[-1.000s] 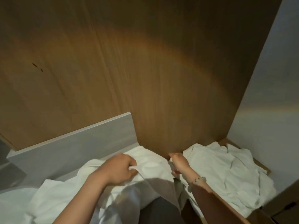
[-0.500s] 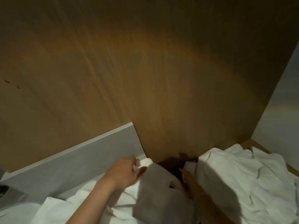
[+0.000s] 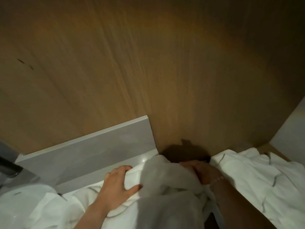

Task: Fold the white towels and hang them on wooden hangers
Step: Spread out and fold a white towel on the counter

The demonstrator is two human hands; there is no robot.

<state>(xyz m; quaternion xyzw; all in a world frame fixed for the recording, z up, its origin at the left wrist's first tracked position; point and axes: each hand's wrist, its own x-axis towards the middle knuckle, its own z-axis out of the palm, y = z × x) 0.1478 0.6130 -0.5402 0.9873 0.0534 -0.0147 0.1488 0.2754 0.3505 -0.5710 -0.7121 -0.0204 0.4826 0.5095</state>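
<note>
I observe from the head camera, which looks down into a corner. The white towel (image 3: pixel 165 182) under work lies bunched at the bottom middle of the view, partly on the pale counter (image 3: pixel 146 158), with a raised fold standing up between the two hands. That fold is in shadow and reads grey.

Left hand (image 3: pixel 118 185): it grasps the towel. The fingers are curled over the top of a fold and the thumb presses into the cloth from the near side, so the fold is pinched between them.

Right hand (image 3: pixel 204 171): it lies against the far right side of the raised fold, touching it, fingers pointing left. It sits in deep shadow, and I cannot tell whether those fingers clasp the cloth or merely rest on it. A beaded bracelet (image 3: pixel 217 179) circles the wrist.

A separate heap of white towels (image 3: pixel 250 172) lies crumpled just right of the right forearm, against the foot of the wood panel (image 3: pixel 148 66) that fills most of the view.

A grey upstand (image 3: pixel 92 152) runs along the back of the counter and ends at the panel. A dark metal fitting (image 3: pixel 9 168) shows at the left edge; I cannot identify it. A pale wall (image 3: pixel 292 129) closes the right side.
</note>
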